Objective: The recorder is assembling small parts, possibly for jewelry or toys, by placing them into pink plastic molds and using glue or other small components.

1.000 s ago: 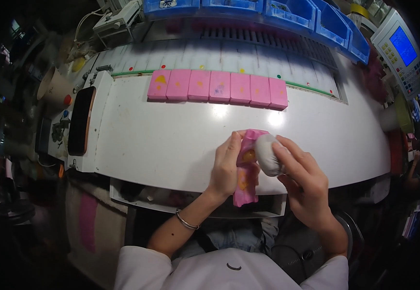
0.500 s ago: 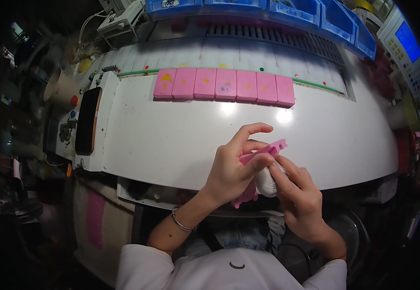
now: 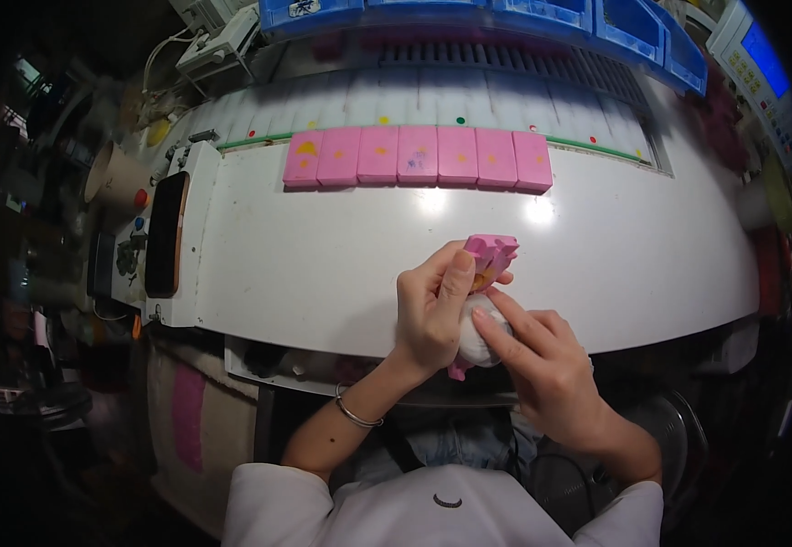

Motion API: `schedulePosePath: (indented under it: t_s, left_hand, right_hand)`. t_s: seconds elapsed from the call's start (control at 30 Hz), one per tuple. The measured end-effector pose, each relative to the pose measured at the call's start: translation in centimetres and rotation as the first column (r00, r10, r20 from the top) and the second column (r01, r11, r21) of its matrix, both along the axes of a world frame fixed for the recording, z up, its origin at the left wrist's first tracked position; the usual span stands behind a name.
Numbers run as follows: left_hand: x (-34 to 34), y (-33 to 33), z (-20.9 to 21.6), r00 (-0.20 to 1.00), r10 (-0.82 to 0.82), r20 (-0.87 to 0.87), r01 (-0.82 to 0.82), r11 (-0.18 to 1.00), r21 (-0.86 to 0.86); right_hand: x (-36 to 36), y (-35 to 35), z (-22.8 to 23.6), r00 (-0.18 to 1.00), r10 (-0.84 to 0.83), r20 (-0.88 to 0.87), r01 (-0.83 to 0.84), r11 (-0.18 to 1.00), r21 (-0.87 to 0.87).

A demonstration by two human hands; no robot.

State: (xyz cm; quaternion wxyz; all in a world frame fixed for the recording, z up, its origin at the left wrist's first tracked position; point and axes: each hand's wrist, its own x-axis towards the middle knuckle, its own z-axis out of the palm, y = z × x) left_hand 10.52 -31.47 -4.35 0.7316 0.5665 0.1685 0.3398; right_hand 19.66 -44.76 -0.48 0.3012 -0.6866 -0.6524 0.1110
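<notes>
Just over the table's near edge, my left hand [image 3: 426, 308] is closed around a pink rubber mould [image 3: 492, 249] with notched edges. The upper end of the mould sticks up past the thumb, and a small pink bit shows below the hands. My right hand [image 3: 555, 376] holds a rounded white cloth pouch [image 3: 481, 348], its fingertips pressing it against the mould's inner side. Where pouch and mould meet is partly covered by fingers. Beyond my hands, several pink blocks [image 3: 417, 162] with yellow marks stand in a tight row on the white table [image 3: 323, 255].
A phone [image 3: 168, 234] lies on a white ledge at left, beside a red button [image 3: 140, 197] and a tan cup [image 3: 108, 173]. Blue bins [image 3: 542, 14] line the back above a slatted grille [image 3: 514, 71]. A device with a blue screen [image 3: 767, 59] stands far right.
My left hand has turned the mould more upright and its fingers have closed in around it. My right hand and the pouch have shifted left. The view has moved slightly.
</notes>
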Motion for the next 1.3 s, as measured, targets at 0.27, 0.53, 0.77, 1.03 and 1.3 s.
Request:
schedulePosePath:
  t_s: [0.27, 0.53, 0.77, 1.03, 1.3]
  left_hand:
    - [1.1, -0.4, -0.6, 0.990, 0.107, -0.094, -0.104, 0.994, 0.034]
    - [0.8, 0.3, -0.4, 0.980, -0.090, -0.179, 0.048, 0.973, -0.225]
    - [1.4, -0.4, 0.5, 0.982, -0.121, -0.142, 0.135, 0.986, 0.096]
    - [0.5, -0.5, 0.9, 0.960, -0.249, -0.130, 0.251, 0.968, 0.003]
    - [2.8, -2.1, -0.2, 0.958, -0.230, -0.172, 0.229, 0.973, -0.030]
  right_hand:
    - [1.0, 0.3, -0.6, 1.000, -0.016, 0.020, 0.015, 0.999, 0.040]
    - [2.5, 2.5, -0.3, 0.982, -0.181, 0.055, 0.173, 0.977, 0.125]
    - [3.2, 2.8, 0.3, 0.544, -0.179, -0.819, 0.277, 0.961, -0.026]
    - [3.3, 2.4, -0.2, 0.630, -0.086, -0.772, 0.162, 0.987, 0.022]
    - [6.0, 0.6, -0.9, 0.411, -0.035, -0.911, 0.028, 0.999, -0.026]
